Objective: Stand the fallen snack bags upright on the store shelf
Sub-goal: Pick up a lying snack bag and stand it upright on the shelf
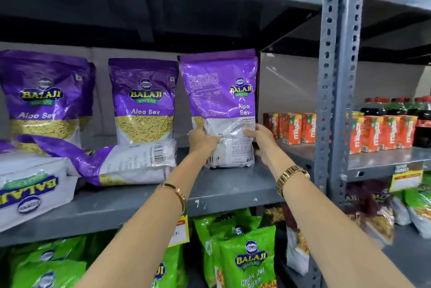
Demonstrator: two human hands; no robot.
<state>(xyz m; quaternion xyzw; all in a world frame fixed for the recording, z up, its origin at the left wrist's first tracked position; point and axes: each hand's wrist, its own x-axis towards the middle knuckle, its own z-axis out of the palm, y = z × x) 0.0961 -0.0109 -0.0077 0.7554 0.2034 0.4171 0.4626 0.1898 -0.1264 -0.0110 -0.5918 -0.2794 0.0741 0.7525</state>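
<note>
Grey metal shelf (233,192), middle tier: purple Aloo Sev bags. Two stand upright at the back, left standing bag (44,98) and centre standing bag (143,101). Two are still down: fallen bag (121,161) lying on its side in front of the centre one, barcode up, and a second fallen bag (32,189) flat at the left front edge, logo upside down to the camera.

Held bag (221,110) is at the right end of the tier, upright, back panel facing out, base on or just at the shelf surface; can't tell which. At least one more bag is behind it.

Left hand (201,139) grips its lower left edge, fingers wrapped on the film. Right hand (262,140) grips the lower right edge, thumb on the face, other fingers behind the bag, hidden.

Doing this step well, my read:
- Spread the gusset flat before letting go, else it tips forward.
- Lean it lightly on the bag behind.
- Consider turning it front out to match the neighbours.
- Release one hand first, check for wobble.

Gold watch (291,176) on right wrist, bangle (177,192) on left.
</note>
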